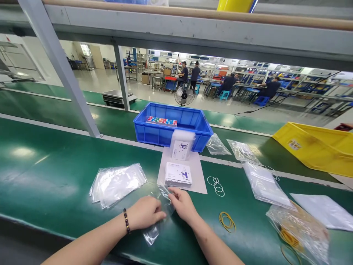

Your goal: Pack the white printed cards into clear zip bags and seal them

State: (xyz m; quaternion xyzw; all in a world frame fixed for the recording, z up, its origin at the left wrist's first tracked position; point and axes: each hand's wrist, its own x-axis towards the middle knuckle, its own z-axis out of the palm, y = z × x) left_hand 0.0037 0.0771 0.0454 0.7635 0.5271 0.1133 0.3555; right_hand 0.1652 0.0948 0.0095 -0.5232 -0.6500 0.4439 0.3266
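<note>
A clear plastic bag lies crumpled between my two hands, close to the belt's front edge. My left hand, with a beaded bracelet at the wrist, is curled over the bag, its thumb pointing right. Thumb and fingers of my right hand pinch the bag's upper right side. Just beyond them, a stack of printed booklets rests on a grey cardboard sheet. Behind it, more booklets in clear bags stand upright against the blue bin. Left of my hands lie several flat clear bags.
The blue bin holds a colourful printed item. White rubber bands and yellow rubber bands lie right, near packs of plastic bags. A yellow bin stands farther right. A metal post rises left; a shelf beam crosses above.
</note>
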